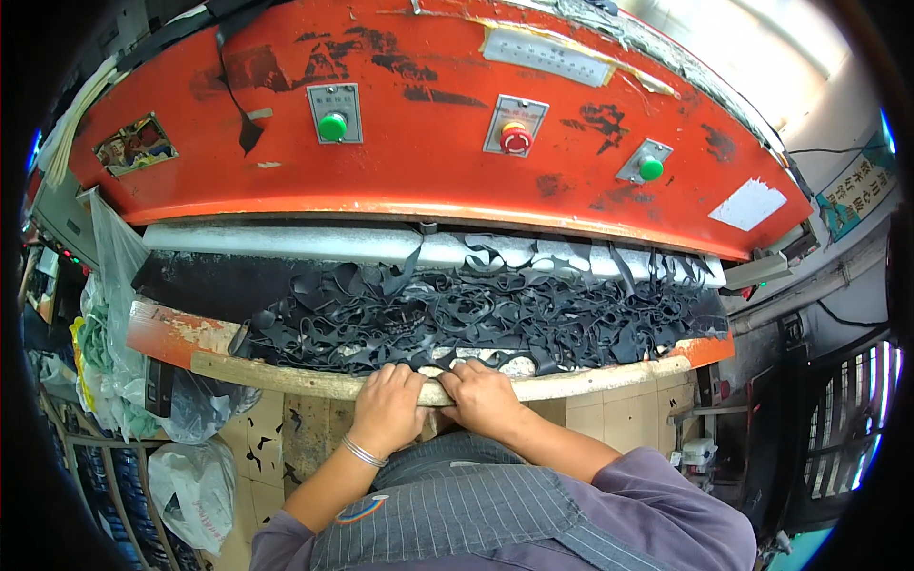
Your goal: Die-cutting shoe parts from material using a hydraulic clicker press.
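Both hands rest side by side on a pale, worn rail [295, 379] along the front edge of an orange machine. My left hand [388, 407] curls its fingers over the rail's top. Just to its right, my right hand [481, 395] grips the same rail, its thumb on the near side. Beyond the fingertips lies a tangled heap of black sheet offcuts [466, 314], full of curved cut-outs, on the machine's bed. Some strips reach the rail close to my fingers.
An orange panel [419, 171] spans the far side, with green buttons [332, 127] and a red button [515, 140]. A white slab [324, 243] runs beneath it. Plastic bags [190, 490] stand at left; black scraps [255, 447] litter the tiled floor. A barred window [847, 419] is at right.
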Demonstrator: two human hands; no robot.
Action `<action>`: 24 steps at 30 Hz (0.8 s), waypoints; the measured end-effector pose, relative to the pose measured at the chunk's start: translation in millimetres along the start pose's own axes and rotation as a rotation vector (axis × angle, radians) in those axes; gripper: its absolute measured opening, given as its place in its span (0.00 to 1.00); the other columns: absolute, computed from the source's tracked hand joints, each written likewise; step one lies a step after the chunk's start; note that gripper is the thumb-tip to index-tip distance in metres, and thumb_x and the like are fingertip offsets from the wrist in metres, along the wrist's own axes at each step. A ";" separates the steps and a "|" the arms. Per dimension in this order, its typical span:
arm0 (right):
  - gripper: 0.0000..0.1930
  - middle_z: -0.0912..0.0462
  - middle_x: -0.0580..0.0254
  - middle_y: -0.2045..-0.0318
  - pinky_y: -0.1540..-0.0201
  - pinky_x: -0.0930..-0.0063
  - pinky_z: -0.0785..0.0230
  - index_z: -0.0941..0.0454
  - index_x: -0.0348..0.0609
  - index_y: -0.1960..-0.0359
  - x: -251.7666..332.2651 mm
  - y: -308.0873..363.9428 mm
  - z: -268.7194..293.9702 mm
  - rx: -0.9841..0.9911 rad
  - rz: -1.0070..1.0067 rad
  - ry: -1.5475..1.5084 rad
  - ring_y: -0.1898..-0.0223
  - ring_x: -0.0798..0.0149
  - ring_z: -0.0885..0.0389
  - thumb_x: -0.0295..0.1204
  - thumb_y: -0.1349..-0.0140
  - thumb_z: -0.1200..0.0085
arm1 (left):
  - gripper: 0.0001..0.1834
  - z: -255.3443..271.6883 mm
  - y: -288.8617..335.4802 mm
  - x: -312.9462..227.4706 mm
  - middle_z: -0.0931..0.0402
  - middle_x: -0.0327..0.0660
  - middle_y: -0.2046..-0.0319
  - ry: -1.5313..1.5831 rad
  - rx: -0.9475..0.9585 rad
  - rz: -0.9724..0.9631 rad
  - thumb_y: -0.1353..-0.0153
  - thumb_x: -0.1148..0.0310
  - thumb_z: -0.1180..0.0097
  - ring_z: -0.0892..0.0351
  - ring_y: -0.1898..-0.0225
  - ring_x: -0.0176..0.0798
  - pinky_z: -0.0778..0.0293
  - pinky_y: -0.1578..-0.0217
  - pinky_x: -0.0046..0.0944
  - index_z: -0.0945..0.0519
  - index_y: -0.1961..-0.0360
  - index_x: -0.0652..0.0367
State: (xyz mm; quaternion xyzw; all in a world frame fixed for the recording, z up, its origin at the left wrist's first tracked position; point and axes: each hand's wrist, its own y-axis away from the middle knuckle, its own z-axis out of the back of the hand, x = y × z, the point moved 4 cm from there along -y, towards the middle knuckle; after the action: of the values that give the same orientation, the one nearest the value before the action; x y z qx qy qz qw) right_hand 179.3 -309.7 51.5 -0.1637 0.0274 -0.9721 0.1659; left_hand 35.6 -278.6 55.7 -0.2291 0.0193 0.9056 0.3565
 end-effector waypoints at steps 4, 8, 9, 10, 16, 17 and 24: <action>0.20 0.20 0.57 0.65 0.62 0.65 0.24 0.23 0.41 0.65 -5.0 -11.7 6.2 0.076 -0.026 0.006 0.59 0.56 0.21 0.34 0.59 0.31 | 0.20 3.3 -11.1 2.6 0.29 0.41 0.65 -0.017 -0.014 0.018 0.58 0.68 0.32 0.30 0.57 0.47 0.33 0.56 0.44 0.21 0.60 0.55; 0.18 0.17 0.55 0.68 0.64 0.58 0.24 0.20 0.43 0.64 -19.4 -29.0 16.9 0.358 0.043 -0.077 0.64 0.53 0.17 0.39 0.54 0.35 | 0.17 10.8 -22.8 13.3 0.26 0.41 0.67 0.079 0.137 -0.030 0.52 0.57 0.34 0.26 0.59 0.45 0.29 0.58 0.43 0.18 0.65 0.56; 0.18 0.16 0.51 0.67 0.63 0.54 0.25 0.19 0.42 0.62 -25.9 -43.6 27.1 0.535 0.027 -0.186 0.65 0.49 0.16 0.42 0.49 0.37 | 0.16 17.6 -28.3 19.0 0.25 0.41 0.68 0.113 0.226 -0.027 0.50 0.55 0.35 0.25 0.61 0.45 0.28 0.60 0.43 0.17 0.66 0.55; 0.21 0.16 0.48 0.64 0.61 0.56 0.25 0.19 0.43 0.57 -35.7 -67.5 41.1 0.588 -0.062 -0.272 0.63 0.48 0.16 0.46 0.46 0.39 | 0.16 25.0 -38.8 24.6 0.23 0.40 0.69 0.149 0.311 -0.027 0.47 0.54 0.36 0.24 0.64 0.44 0.26 0.62 0.43 0.16 0.68 0.55; 0.46 0.39 0.29 0.38 0.42 0.48 0.34 0.38 0.40 0.38 -122.5 -223.4 60.0 -0.151 -0.450 -0.021 0.38 0.34 0.39 0.62 0.50 0.41 | 0.25 34.2 -165.1 72.4 0.27 0.49 0.45 0.077 -0.151 -0.023 0.43 0.59 0.39 0.30 0.43 0.50 0.37 0.41 0.49 0.25 0.47 0.61; 0.48 0.40 0.26 0.39 0.41 0.49 0.34 0.37 0.38 0.38 -126.9 -248.9 52.5 -0.153 -0.472 0.013 0.38 0.32 0.39 0.61 0.52 0.39 | 0.29 25.3 -177.5 84.2 0.31 0.50 0.41 -0.017 -0.138 0.010 0.43 0.58 0.39 0.34 0.38 0.50 0.41 0.38 0.48 0.28 0.43 0.62; 0.26 0.23 0.47 0.55 0.47 0.57 0.33 0.26 0.43 0.55 -211.4 -264.0 68.1 -0.213 -0.577 -0.209 0.48 0.49 0.29 0.42 0.54 0.38 | 0.36 10.3 -198.9 109.4 0.35 0.50 0.36 -0.087 0.040 0.009 0.45 0.54 0.39 0.41 0.32 0.46 0.49 0.33 0.53 0.31 0.39 0.62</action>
State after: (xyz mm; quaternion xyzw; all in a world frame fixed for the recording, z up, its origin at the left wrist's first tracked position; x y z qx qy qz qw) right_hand 307.3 9.5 78.8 -0.2801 0.0643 -0.9486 -0.1328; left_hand 91.6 -58.7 43.5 -0.1823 0.0231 0.9156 0.3576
